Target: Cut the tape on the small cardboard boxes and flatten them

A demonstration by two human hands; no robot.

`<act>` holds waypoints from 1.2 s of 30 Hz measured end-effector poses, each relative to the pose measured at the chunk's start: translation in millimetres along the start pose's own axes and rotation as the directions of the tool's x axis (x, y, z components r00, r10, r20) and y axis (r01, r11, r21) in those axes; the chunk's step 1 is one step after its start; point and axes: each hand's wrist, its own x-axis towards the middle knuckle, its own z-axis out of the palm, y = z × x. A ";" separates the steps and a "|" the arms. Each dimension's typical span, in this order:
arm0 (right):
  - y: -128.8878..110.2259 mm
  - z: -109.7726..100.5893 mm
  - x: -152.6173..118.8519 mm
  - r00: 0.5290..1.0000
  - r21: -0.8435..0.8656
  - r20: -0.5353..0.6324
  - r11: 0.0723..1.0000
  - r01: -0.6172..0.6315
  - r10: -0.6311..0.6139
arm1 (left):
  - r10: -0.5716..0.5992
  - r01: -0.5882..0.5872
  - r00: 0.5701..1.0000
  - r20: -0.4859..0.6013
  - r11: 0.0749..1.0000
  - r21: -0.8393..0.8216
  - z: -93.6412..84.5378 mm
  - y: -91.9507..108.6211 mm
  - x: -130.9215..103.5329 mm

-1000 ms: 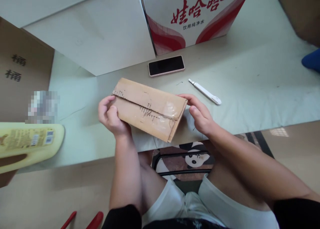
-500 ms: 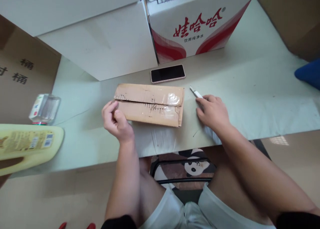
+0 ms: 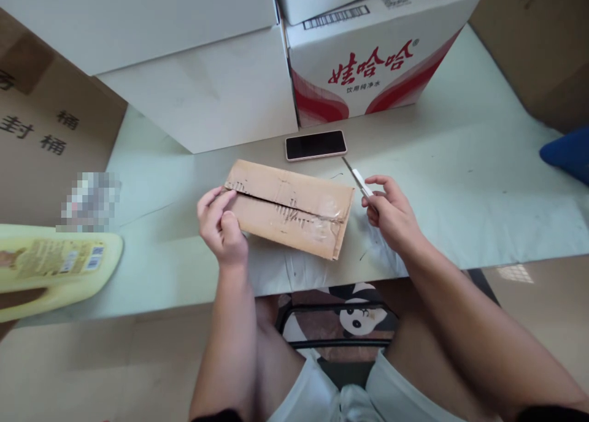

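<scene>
A small brown cardboard box with clear tape on its right part lies tilted, its right end nearer to me. My left hand grips its left end, fingertips on the top by the seam. To the right of the box, my right hand holds a white utility knife between thumb and fingers, its thin blade extended and pointing up and left. The blade tip is near a dark phone, which lies flat behind the box.
White cartons and a white-and-red carton stand at the back. A yellow jug lies at the left, by a blurred-out item. A blue object is at the right edge of the pale green tabletop.
The box has turned, its right end swinging towards me, with my left hand still on it. My right hand has lifted the knife off the table. The view has shifted slightly.
</scene>
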 end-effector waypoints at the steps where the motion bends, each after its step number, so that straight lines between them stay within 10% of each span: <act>1: -0.6 1.0 0.0 1.000 0.083 -0.005 0.996 -0.007 0.007 | -0.001 0.001 1.000 -0.001 1.000 -0.001 0.1 0.1 -0.3; 7: -7.0 -4.8 -8.2 0.956 0.338 -0.081 0.895 0.292 -0.281 | -0.062 0.066 0.997 -0.052 0.996 0.061 4.6 7.3 -2.0; 13: -19.7 -6.2 -22.1 0.839 0.180 -0.262 0.830 0.529 -0.478 | -0.113 0.122 0.990 -0.084 0.987 0.109 9.1 14.7 -3.4; 20: -24.6 5.0 -54.6 0.699 0.079 -0.104 0.695 0.715 -0.707 | -0.105 0.112 0.990 -0.090 0.991 0.079 10.5 13.4 -3.7; 27: -34.8 4.3 -67.6 0.720 -0.074 0.161 0.720 0.690 -0.675 | -0.092 0.100 0.990 -0.104 0.992 0.072 10.4 11.7 -3.9; 36: -40.8 6.9 -64.7 0.723 -0.239 0.109 0.688 0.685 -0.682 | -0.112 0.121 0.988 -0.103 0.990 0.077 9.8 14.2 -3.4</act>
